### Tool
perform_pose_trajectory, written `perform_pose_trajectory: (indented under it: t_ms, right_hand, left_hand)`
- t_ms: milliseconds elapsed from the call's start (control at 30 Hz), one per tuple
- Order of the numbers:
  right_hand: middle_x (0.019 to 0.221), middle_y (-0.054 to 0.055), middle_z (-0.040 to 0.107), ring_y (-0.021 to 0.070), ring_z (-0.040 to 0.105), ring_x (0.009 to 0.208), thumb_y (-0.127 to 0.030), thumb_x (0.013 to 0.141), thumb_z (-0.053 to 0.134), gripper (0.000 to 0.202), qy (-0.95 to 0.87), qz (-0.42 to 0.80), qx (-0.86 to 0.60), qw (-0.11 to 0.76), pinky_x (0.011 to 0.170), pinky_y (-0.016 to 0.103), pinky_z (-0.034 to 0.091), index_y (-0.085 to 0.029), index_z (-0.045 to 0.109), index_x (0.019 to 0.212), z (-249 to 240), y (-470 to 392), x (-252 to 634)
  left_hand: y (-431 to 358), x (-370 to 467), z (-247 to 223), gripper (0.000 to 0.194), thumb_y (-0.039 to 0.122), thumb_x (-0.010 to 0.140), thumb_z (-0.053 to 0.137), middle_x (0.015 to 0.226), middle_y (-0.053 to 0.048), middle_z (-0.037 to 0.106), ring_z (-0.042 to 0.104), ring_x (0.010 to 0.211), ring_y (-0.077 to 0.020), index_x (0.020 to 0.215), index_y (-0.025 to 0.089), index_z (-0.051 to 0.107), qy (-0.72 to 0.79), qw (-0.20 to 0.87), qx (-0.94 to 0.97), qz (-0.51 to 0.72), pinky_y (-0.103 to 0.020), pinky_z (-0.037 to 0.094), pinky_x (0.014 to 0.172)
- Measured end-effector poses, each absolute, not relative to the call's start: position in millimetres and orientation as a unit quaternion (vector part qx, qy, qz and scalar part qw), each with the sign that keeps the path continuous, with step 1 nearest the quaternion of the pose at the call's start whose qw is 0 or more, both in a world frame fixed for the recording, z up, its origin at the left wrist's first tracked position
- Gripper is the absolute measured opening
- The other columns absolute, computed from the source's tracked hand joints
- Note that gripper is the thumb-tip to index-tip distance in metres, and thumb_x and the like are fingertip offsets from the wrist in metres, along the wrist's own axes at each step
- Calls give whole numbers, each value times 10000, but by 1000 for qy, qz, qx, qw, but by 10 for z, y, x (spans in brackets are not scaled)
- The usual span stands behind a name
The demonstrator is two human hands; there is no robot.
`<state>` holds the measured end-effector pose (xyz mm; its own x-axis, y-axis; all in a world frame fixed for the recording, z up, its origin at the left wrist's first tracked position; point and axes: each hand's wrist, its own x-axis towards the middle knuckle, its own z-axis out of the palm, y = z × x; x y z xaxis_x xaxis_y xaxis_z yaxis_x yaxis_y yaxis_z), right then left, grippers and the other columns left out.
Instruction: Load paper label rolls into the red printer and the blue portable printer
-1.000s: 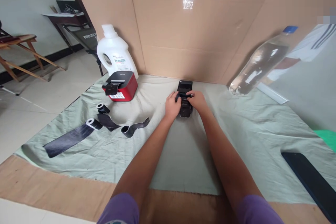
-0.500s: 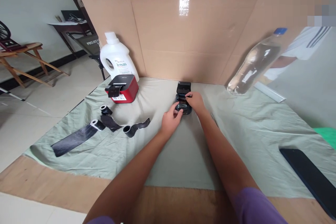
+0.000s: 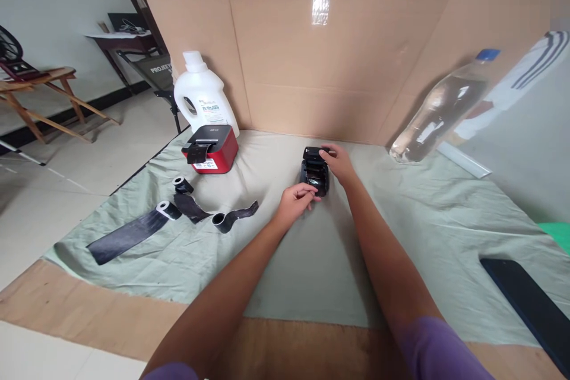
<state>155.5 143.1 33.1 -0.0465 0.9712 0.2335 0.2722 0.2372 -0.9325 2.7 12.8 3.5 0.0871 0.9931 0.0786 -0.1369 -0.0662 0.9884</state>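
A small black label printer [image 3: 315, 177] stands on the cloth in front of me, its hinged lid [image 3: 313, 153] raised at the back. Inside the opening there is a glossy dark roll or strip, too small to make out well. My right hand [image 3: 339, 164] grips the lid's right side between thumb and fingers. At the printer's front edge, my left hand [image 3: 297, 200] has its fingers closed against the body; whether they also pinch the end of a strip cannot be seen.
To the left stand a red-and-black printer [image 3: 225, 151] and a white detergent bottle [image 3: 207, 98]. Rolls of black tape [image 3: 165, 209] lie partly unrolled nearby. A tilted water bottle [image 3: 440, 110] and a dark phone [image 3: 525, 303] are at right. A cardboard screen [image 3: 285, 59] closes off the back.
My right hand has moved from inside the printer up to its lid, which now leans further forward. My left hand has slid down to the printer's front edge. The view has shifted slightly.
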Motion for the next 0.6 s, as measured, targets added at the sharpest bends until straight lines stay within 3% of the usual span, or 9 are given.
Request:
perform_pose_trajectory:
  t_ms: [133, 300, 433, 600]
  right_hand:
    - [1018, 58, 722, 202, 639, 950, -347, 734, 690, 298, -679, 396, -475, 396, 897, 352, 493, -182, 694, 983, 481, 1357, 1671]
    - [1064, 55, 714, 227, 626, 984, -276, 697, 739, 218, -724, 326, -538, 283, 909, 366, 467, -200, 695, 897, 547, 1325, 1678]
    - [1082, 91, 709, 250, 639, 967, -278, 677, 809, 383, -685, 298, -612, 259, 886, 368, 471, -200, 677, 1028, 522, 1350, 1620]
    - [1216, 152, 681, 303, 652, 1049, -383, 724, 829, 658, -626, 332, -688, 155, 897, 383, 480, -190, 584, 1304, 576, 1348, 1592]
  left_hand:
    - [116, 3, 62, 180, 342, 778, 701, 598, -17, 696, 702, 638, -172, 812, 167, 679, 415, 543, 504, 528, -229, 439, 546]
    - [106, -6, 65, 169, 335, 788, 681, 636, -26, 716, 701, 630, -173, 819, 169, 686, 424, 539, 502, 527, -242, 447, 555]
    - [121, -6, 63, 164, 323, 787, 673, 632, -29, 712, 698, 630, -169, 820, 163, 690, 420, 547, 502, 522, -236, 446, 550]
    - [140, -1, 36, 185, 330, 767, 685, 685, -46, 731, 696, 644, -162, 826, 154, 687, 406, 554, 501, 527, -224, 453, 541]
